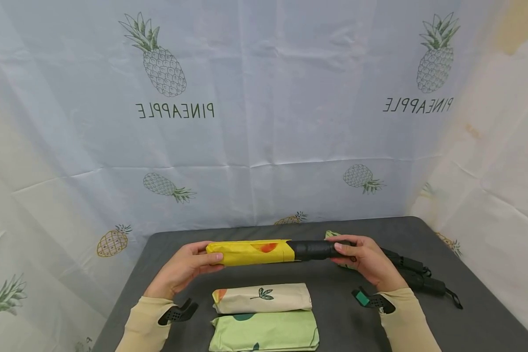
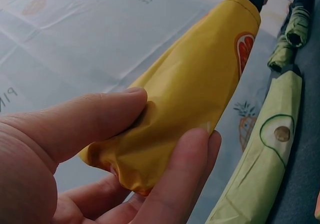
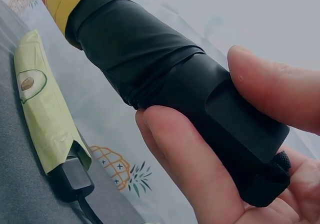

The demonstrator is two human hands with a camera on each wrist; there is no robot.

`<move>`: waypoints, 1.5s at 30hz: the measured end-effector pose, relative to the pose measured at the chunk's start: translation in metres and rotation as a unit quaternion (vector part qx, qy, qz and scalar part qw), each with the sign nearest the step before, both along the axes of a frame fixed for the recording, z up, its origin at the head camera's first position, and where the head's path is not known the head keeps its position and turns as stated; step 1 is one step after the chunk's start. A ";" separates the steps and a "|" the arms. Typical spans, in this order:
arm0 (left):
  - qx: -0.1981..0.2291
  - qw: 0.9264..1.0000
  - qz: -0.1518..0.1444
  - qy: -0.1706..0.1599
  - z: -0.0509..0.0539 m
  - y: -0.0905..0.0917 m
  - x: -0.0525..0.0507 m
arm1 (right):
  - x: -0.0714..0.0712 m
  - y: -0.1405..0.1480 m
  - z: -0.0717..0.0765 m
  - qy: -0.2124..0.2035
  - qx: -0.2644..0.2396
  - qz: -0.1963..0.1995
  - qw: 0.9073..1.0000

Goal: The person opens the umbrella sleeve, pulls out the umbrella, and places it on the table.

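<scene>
Nearest, a green sleeve [image 1: 266, 333] is lying on the grey table [image 1: 334, 318], a cream sleeve [image 1: 264, 298] just beyond it; whether either is containing anything, one cannot tell. Above the table, the left hand [image 1: 187, 266] is pinching the yellow sleeve [image 1: 246, 254] around one end of a compact umbrella [image 1: 314, 250], while the right hand [image 1: 370, 259] is gripping its black handle [image 3: 240, 119]. Folded black fabric is showing bare between sleeve and handle, so the covering seems partly done, that stretch being left. Other black handles [image 1: 427, 284] are lying rightward, before a pineapple-print curtain [image 1: 264, 122].

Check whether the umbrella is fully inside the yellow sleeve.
Only partly: the umbrella sticks out of the sleeve, black handle and fabric exposed.
</scene>
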State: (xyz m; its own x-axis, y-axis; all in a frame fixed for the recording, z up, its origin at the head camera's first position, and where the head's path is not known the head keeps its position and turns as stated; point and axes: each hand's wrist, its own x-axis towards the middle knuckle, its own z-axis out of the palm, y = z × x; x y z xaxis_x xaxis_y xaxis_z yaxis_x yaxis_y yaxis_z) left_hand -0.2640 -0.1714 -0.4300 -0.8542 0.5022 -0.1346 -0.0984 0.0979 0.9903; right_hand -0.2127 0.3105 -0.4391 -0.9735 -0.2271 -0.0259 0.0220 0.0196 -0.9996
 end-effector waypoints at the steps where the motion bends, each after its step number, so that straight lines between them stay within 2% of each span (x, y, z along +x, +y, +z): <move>1: -0.001 1.000 -0.001 0.001 0.000 0.000 0.000 | 0.000 0.001 0.000 0.000 0.000 0.000 1.000; 11: 0.001 1.000 -0.004 -0.003 -0.001 0.000 -0.001 | 0.004 0.008 -0.001 0.004 -0.024 0.004 1.000; 22: -0.002 1.000 -0.008 -0.002 -0.002 0.002 -0.002 | 0.009 0.020 -0.006 0.007 -0.021 0.005 1.000; 28: -0.006 1.000 0.000 -0.009 -0.002 0.003 -0.001 | 0.015 0.031 -0.005 0.003 -0.016 0.007 1.000; 36: -0.006 1.000 -0.004 -0.009 -0.003 0.002 0.000 | 0.026 0.043 -0.001 0.005 -0.006 0.002 1.000; 45: -0.005 1.000 -0.004 -0.010 -0.002 -0.002 -0.001 | 0.040 0.072 -0.004 0.006 -0.005 -0.015 1.000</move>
